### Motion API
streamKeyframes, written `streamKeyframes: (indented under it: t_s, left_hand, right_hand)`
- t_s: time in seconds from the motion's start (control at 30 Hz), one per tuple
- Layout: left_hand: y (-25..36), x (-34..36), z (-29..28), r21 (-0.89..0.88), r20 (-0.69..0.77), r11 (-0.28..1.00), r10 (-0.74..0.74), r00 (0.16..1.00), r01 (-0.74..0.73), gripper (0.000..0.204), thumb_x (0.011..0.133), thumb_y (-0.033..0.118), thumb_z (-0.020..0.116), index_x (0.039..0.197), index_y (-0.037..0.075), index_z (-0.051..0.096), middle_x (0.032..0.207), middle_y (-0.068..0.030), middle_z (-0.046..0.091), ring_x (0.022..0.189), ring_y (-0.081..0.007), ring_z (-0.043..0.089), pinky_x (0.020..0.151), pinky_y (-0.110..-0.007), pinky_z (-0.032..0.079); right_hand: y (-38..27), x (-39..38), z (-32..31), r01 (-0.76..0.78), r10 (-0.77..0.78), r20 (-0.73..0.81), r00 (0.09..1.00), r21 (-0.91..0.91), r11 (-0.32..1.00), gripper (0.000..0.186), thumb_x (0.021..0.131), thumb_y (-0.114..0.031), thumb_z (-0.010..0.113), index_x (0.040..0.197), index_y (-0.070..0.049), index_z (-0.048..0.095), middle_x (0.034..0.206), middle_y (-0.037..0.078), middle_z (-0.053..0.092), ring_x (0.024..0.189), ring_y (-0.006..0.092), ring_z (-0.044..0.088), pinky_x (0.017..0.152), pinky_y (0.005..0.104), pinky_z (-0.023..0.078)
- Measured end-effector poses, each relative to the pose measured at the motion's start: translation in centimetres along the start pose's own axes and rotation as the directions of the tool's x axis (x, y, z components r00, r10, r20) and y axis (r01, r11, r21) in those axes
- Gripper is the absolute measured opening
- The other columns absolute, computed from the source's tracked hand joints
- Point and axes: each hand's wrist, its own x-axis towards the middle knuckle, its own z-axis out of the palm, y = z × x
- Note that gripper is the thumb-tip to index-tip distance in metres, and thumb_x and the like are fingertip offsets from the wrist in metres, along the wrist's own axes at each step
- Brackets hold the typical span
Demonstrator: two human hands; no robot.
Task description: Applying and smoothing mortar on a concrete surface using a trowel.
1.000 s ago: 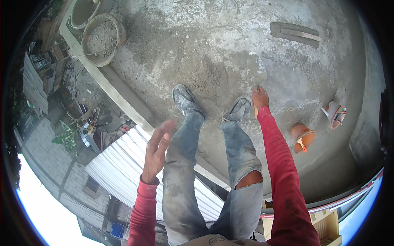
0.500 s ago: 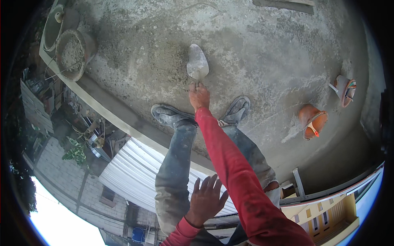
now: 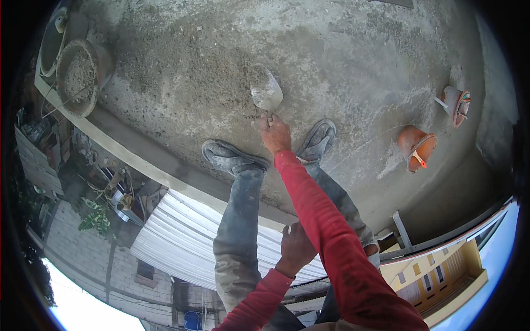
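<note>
My right hand [image 3: 275, 134] is closed round the handle of a trowel [image 3: 266, 92], most of the handle being hidden by the fingers. The broad metal blade points away from me, low over the grey concrete floor [image 3: 353, 71]. Toward its far left edge the blade blends with the gritty grey material there. Close to my right forearm is my left hand [image 3: 298, 251], whose fingers are largely hidden by the red sleeve. Whether it touches the sleeve I cannot tell. My shoes [image 3: 232, 156] stand on either side of the right hand.
At far left, a tub [image 3: 80, 80] of grey mix stands beside another round container [image 3: 53, 44]. An orange bucket [image 3: 418, 149] with a brush and a second bucket [image 3: 456, 106] holding tools lie tilted at right. A low ledge [image 3: 160, 174] borders a drop to metal roofing [image 3: 182, 231].
My right hand has drawn slightly toward me and to the right with the trowel, its blade now tilted differently. My left hand has moved up and right, behind the right forearm.
</note>
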Motion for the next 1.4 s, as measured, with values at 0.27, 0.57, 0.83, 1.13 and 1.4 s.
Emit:
streamKeyframes:
  t_s: [0.27,0.57,0.83,1.13,1.4]
  left_hand:
    - [2.9,2.3,1.9,-0.219,-0.177,0.966,0.102,0.979,-0.14,0.051,0.086,0.041,0.069,0.12,0.004,0.062,0.116,-0.016,0.063,0.103,-0.0329,0.063,0.086,-0.052,0.048]
    - [2.1,2.5,1.8,-0.289,-0.24,0.942,0.101,0.965,-0.171,0.052,0.085,0.043,0.069,0.118,0.005,0.062,0.117,-0.0146,0.063,0.103,-0.0342,0.063,0.082,-0.049,0.048]
    - [4.0,2.2,0.8,-0.182,0.006,0.983,-0.017,1.0,0.018,0.056,0.084,0.04,0.07,0.124,0.002,0.06,0.119,-0.0166,0.065,0.107,-0.0367,0.062,0.087,-0.049,0.048]
    - [6.1,2.3,4.8,-0.248,0.017,0.957,-0.15,0.989,0.149,0.062,0.095,0.039,0.064,0.148,0.012,0.045,0.147,-0.021,0.049,0.122,-0.0418,0.057,0.104,-0.055,0.044]
    - [4.9,1.8,3.8,-0.129,-0.151,0.97,-0.224,0.963,0.205,0.062,0.095,0.04,0.064,0.147,0.011,0.046,0.147,-0.0212,0.048,0.124,-0.042,0.056,0.104,-0.055,0.044]
  right_hand:
    - [10.5,9.7,-3.5,-0.12,0.108,0.057,0.993,0.314,0.942,0.043,0.101,-0.04,0.054,0.104,0.0,0.066,0.09,0.025,0.072,0.072,0.0452,0.069,0.07,0.0505,0.059]
    - [3.7,6.9,-6.2,-0.299,0.445,-0.135,0.885,0.568,0.767,0.042,0.101,-0.04,0.054,0.097,0.001,0.062,0.072,0.017,0.065,0.05,0.0316,0.065,0.044,0.0451,0.052]
    - [10.4,2.4,-9.2,-0.067,0.062,-0.082,0.995,-0.062,0.996,0.041,0.099,-0.035,0.057,0.104,0.005,0.064,0.086,0.026,0.071,0.083,0.0442,0.07,0.076,0.0504,0.056]
    - [-0.8,-0.1,5.0,-0.088,0.139,-0.156,0.978,0.294,0.952,0.035,0.099,-0.033,0.055,0.097,0.002,0.061,0.079,0.024,0.07,0.075,0.0444,0.07,0.069,0.0509,0.058]
    - [6.5,-3.5,0.8,-0.428,0.594,-0.012,0.805,0.681,0.594,0.039,0.101,-0.041,0.056,0.109,-0.002,0.058,0.078,0.012,0.061,0.058,0.0275,0.063,0.045,0.0391,0.052]
